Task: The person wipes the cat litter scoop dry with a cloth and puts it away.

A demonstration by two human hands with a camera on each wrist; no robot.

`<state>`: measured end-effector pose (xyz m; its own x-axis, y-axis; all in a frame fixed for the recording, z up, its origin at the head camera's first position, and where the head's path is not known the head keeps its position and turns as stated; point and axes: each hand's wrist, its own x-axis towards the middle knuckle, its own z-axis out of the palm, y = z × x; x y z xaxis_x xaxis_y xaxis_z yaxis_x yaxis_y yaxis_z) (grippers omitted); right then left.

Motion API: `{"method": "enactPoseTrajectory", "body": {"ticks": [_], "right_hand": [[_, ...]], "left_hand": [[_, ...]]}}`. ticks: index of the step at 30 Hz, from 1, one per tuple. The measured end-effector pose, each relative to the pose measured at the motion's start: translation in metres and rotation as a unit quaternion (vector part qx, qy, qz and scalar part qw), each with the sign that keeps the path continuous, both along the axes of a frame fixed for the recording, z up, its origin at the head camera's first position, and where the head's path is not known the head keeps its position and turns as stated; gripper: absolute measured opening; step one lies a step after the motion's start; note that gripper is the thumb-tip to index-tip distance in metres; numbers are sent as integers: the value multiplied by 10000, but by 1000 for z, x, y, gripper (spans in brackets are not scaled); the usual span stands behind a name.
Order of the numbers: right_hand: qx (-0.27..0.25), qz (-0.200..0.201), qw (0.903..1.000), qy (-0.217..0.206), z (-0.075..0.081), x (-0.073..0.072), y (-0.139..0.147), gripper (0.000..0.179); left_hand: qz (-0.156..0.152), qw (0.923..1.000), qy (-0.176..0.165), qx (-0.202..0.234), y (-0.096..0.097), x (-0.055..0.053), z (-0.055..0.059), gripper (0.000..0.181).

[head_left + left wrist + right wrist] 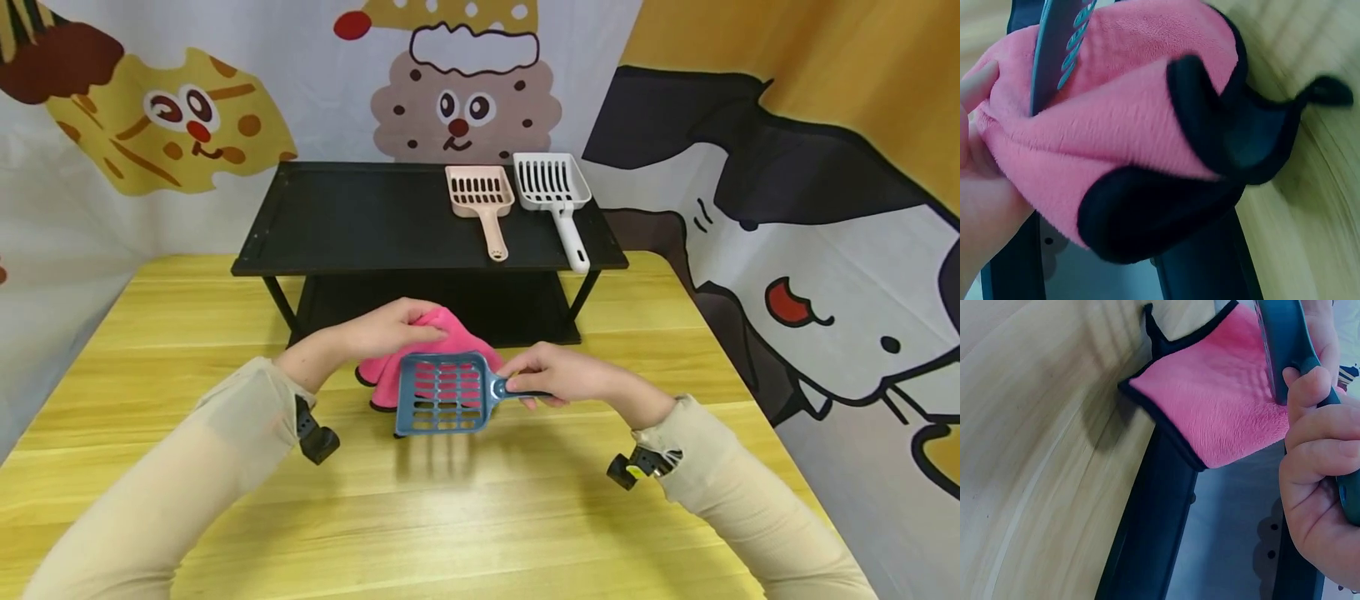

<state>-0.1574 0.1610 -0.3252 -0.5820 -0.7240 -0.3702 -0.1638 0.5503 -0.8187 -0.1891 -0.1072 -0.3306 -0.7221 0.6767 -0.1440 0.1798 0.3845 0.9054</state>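
My right hand (558, 373) grips the handle of a blue slotted litter scoop (406, 398), held sideways above the table with its head toward the left. My left hand (386, 327) holds a pink cloth (459, 332) with black edging behind the scoop head. In the left wrist view the cloth (1104, 134) hangs in folds, with the thumb on its face and the scoop's edge (1047, 56) against it. Curled fingers (1322, 456) wrap the handle in the right wrist view. Pink shows through the upper slots of the scoop.
A black two-level rack (360, 217) stands at the back of the wooden table (315, 517). On its top shelf lie a pink slotted scoop (491, 229) and a white slotted scoop (568, 237), handles toward me. A printed cartoon curtain (315, 50) hangs behind.
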Motion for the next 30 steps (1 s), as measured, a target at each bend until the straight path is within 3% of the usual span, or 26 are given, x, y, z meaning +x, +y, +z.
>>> {"method": "enactPoseTrajectory", "body": {"ticks": [9,15,19,24,30], "right_hand": [[-102,-88,9999,-2,-3,-1,10,21],[-75,254,9970,732,-6,-1,14,22],[-171,458,9922,1144,-5,-1,10,25],[-199,452,9897,1345,-5,-1,10,26],[-307,346,9903,1308,-9,-1,15,23]], "left_hand": [[216,9991,-350,85,-10,0,0,20],[303,9979,-552,145,-15,-1,-5,22],[125,9930,-1104,393,-11,-1,-12,29],[53,9815,-1793,664,-5,0,-19,34],[9,9786,-1907,774,-5,1,-22,34]]}}
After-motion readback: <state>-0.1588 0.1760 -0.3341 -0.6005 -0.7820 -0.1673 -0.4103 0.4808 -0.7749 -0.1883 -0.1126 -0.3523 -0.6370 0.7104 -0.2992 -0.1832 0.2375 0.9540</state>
